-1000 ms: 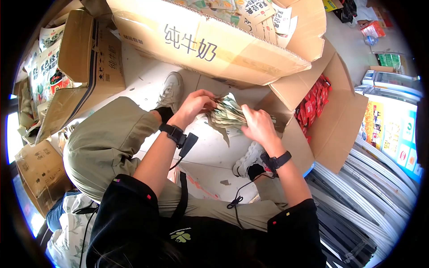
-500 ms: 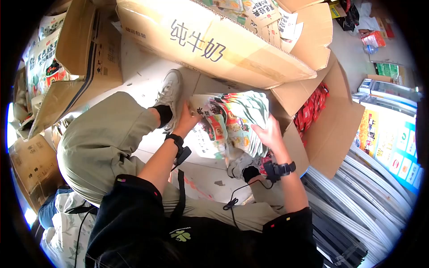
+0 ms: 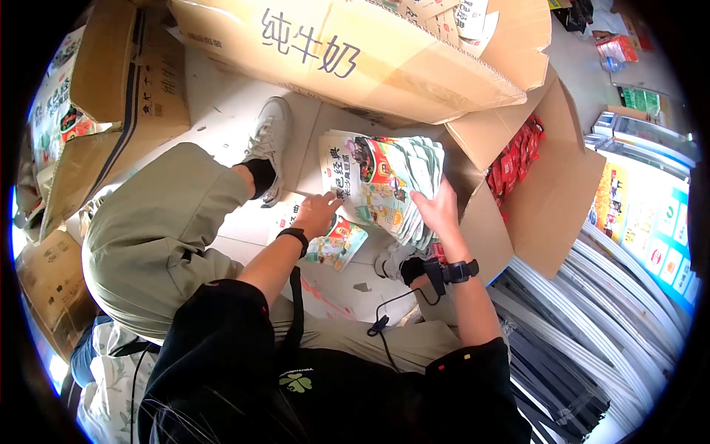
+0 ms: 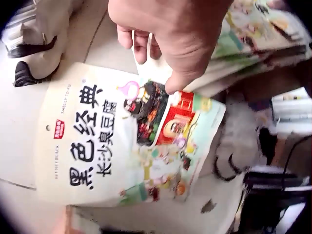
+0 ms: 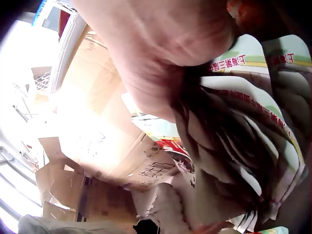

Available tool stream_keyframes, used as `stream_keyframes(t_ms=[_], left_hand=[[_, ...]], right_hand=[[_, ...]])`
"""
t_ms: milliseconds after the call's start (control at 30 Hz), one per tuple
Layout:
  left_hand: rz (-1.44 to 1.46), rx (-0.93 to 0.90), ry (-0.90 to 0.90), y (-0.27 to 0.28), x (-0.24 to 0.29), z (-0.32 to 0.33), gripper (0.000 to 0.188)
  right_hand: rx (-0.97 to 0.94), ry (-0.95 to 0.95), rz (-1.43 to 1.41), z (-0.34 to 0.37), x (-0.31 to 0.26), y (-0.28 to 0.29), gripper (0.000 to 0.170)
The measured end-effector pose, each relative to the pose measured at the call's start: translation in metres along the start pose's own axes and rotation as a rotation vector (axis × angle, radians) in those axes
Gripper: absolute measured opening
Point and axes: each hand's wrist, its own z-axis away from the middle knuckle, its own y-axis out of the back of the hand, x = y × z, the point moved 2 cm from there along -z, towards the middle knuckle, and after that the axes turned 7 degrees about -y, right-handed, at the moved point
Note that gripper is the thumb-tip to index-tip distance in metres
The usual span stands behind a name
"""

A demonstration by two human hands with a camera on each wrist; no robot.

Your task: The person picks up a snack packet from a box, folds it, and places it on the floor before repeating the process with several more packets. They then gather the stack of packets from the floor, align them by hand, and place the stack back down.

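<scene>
Pale green and cream, a fanned stack of printed pouches (image 3: 381, 185) sits in the right hand (image 3: 440, 213), thumb over the upper face, the rest of the grip out of sight beneath. And here's the left hand (image 3: 316, 214), just off the stack's lower-left corner, fingers loosely bent and standing apart from the thumb; whether the tips touch the pouches, I can't tell. Below it, a loose pouch (image 4: 122, 141) shows its printed face, the left thumb over its edge.

So where's the danger? The stack's edges are staggered, and the right hand holds only one side. Too light a grip there could let the inner pouches slide out past the fingers; too hard a squeeze could bend the slick sheets and fan them wider. And if the left hand catches that near corner, it could drag one askew.

Now look at what's changed! Half a second ago the left hand was up at the stack's left edge, with a pouch angled off the front; now it's lower, nearer the body, and that loose pouch shows beneath it. A second ago the bundle was edge-on between both hands; now its printed face is turned up.
</scene>
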Motion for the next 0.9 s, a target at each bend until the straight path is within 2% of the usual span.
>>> stream_keyframes(t_ms=[100,167,267,333,367,400,500,533,600,667,700,733,800,833,867,900], left_hand=[[-0.068,-0.145,0.083,-0.029,-0.01,0.009,0.046],[-0.054,-0.18,0.112,-0.052,-0.029,0.013,0.044],[-0.006,-0.213,0.11,-0.046,-0.047,0.018,0.033],[0.013,-0.322,0.155,-0.025,-0.047,0.01,0.027],[0.13,-0.238,0.151,-0.01,-0.046,0.007,0.023],[0.123,-0.239,0.146,0.001,-0.048,0.001,0.023],[0.492,-0.116,0.044,0.039,-0.047,-0.027,0.022],[0.601,-0.124,0.007,0.052,-0.043,-0.037,0.025],[0.834,-0.138,0.051,0.079,-0.033,-0.054,0.031],[0.704,-0.156,0.15,0.122,-0.013,-0.062,0.039],[0.763,-0.049,0.133,0.125,-0.011,-0.064,0.048],[0.766,-0.046,0.131,0.125,-0.007,-0.066,0.048],[0.698,0.052,0.316,0.125,0.003,-0.071,0.057],[0.546,0.07,0.311,0.136,0.014,-0.071,0.065],[0.55,0.069,0.314,0.129,0.014,-0.072,0.065],[0.448,0.232,0.264,0.127,0.016,-0.071,0.067]], right_hand=[[0.007,-0.018,0.003,0.003,0.001,-0.001,0.038],[0.009,-0.025,0.004,0.004,-0.001,0.0,0.038],[0.019,-0.032,0.013,0.004,-0.001,0.001,0.038],[0.028,-0.035,0.023,0.004,0.002,0.001,0.038],[0.031,-0.04,0.029,0.003,0.004,0.0,0.038],[0.035,-0.044,0.032,0.002,0.005,-0.001,0.038],[0.021,-0.08,0.036,0.001,0.007,-0.002,0.04],[0.022,-0.08,0.052,0.001,0.009,-0.002,0.041],[0.021,-0.083,0.054,0.002,0.005,0.0,0.04],[0.017,-0.081,0.058,0.002,0.004,0.001,0.04],[0.01,-0.074,0.037,0.001,0.005,0.0,0.04],[0.003,-0.068,0.017,0.001,0.007,-0.001,0.04],[0.011,-0.042,0.008,0.001,0.01,-0.002,0.042],[-0.005,-0.006,-0.073,0.001,0.009,-0.002,0.043],[-0.024,0.028,-0.156,0.003,0.009,-0.004,0.045],[-0.029,0.023,-0.155,0.004,0.012,-0.007,0.045]])
